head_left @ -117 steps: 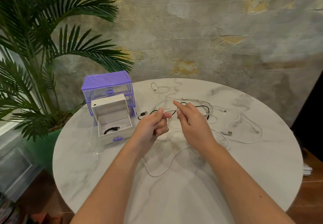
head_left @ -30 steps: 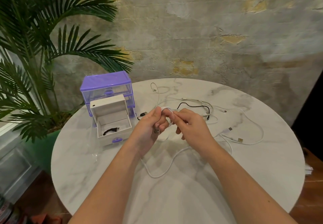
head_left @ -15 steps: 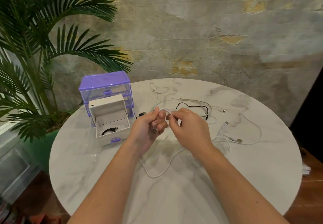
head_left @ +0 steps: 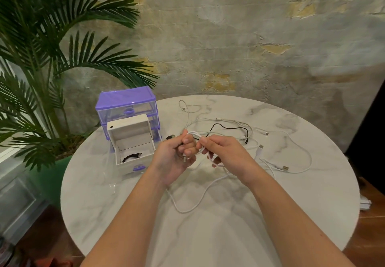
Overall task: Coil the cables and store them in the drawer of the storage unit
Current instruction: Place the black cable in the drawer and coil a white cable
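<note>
The left hand (head_left: 177, 158) grips a small bundle of loops of the white cable (head_left: 194, 139) in curled fingers, a plug end poking out below, while the right hand (head_left: 226, 152) pinches the same cable just beside it, feeding the next turn. The loose tail drops from the hands, sweeps near across the marble table (head_left: 312, 204) in a long curve and, as far as the view allows, runs out to the right. The open drawer (head_left: 135, 152) of the purple storage unit (head_left: 125, 100) lies left of the grip, nearer the left hand (a coiled black cable (head_left: 132, 156) already lies inside). More uncoiled cables (head_left: 229, 127) lie far and right. No readable writing shows anywhere.
</note>
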{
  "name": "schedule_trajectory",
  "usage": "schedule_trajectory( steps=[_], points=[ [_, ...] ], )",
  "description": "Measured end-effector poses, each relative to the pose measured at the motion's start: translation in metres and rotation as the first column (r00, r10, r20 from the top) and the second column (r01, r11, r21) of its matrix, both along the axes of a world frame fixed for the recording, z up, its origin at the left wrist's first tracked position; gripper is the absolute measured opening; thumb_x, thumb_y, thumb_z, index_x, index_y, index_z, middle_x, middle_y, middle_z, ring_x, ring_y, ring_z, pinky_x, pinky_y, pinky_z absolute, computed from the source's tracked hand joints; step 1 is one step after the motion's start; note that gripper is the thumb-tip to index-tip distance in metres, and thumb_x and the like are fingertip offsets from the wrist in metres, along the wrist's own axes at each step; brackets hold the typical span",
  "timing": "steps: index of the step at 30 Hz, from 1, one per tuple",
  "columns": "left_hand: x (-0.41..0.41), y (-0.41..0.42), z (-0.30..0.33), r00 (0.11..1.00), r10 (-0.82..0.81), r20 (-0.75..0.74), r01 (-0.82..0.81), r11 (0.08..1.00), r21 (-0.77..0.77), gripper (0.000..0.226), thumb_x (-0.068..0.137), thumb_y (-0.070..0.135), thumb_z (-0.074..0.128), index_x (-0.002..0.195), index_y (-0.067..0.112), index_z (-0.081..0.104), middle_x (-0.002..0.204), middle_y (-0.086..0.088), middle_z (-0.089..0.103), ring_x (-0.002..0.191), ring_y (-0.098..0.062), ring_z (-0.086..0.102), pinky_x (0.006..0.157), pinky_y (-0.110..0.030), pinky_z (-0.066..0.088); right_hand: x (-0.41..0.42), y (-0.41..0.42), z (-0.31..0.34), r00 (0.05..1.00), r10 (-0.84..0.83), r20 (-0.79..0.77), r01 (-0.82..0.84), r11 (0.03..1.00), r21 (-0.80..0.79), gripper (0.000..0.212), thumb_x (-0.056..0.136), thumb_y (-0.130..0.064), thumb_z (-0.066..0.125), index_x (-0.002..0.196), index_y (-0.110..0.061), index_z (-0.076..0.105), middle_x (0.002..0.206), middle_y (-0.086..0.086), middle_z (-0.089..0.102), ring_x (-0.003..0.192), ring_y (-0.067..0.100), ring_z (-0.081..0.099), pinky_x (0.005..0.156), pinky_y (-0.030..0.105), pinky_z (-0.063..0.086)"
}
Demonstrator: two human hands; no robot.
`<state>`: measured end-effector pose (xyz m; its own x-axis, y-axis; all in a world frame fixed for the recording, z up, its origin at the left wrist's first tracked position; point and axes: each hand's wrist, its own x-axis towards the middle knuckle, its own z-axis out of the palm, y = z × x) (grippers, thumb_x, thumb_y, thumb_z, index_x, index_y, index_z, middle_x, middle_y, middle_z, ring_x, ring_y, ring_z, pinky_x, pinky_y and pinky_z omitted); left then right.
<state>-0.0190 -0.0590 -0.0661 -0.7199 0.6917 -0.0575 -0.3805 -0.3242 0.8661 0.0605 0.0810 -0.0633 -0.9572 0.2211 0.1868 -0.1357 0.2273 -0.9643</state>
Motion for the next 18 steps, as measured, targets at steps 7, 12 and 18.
schedule_trajectory(
  steps=[7, 12, 18],
  points=[
    [0.005, 0.005, 0.002, 0.995, 0.005, -0.1, -0.009, 0.999, -0.045, 0.036, 0.098, 0.035, 0.045, 0.067, 0.016, 0.047, 0.064, 0.003, 0.051, 0.068, -0.008, 0.054, 0.066, -0.023, 0.034, -0.006, 0.0, -0.01, 0.935, -0.254, -0.245, 0.323, 0.896, 0.304, 0.02, 0.094, -0.023, 0.062, 0.082, -0.02, 0.077, 0.077, 0.001, 0.064, 0.075, 0.014, 0.059, 0.072, 0.036, 0.046],
    [0.007, 0.005, 0.004, 0.967, 0.053, -0.251, -0.095, 0.983, -0.156, 0.034, 0.094, 0.043, 0.047, 0.068, 0.022, 0.05, 0.078, 0.006, 0.053, 0.072, -0.004, 0.048, 0.07, -0.024, 0.033, -0.006, -0.003, -0.013, 0.891, -0.327, -0.315, 0.439, 0.798, 0.412, 0.02, 0.096, -0.033, 0.058, 0.091, -0.031, 0.076, 0.079, -0.003, 0.06, 0.075, 0.013, 0.056, 0.066, 0.035, 0.045],
    [0.012, 0.01, 0.003, 0.915, 0.099, -0.391, -0.24, 0.912, -0.332, 0.04, 0.097, 0.051, 0.045, 0.072, 0.027, 0.067, 0.069, 0.006, 0.037, 0.064, -0.009, 0.036, 0.068, -0.024, 0.034, -0.006, 0.002, -0.014, 0.89, -0.372, -0.264, 0.454, 0.776, 0.437, 0.02, 0.096, -0.034, 0.056, 0.095, -0.035, 0.076, 0.077, -0.01, 0.053, 0.074, 0.006, 0.05, 0.063, 0.027, 0.037]
  ],
)
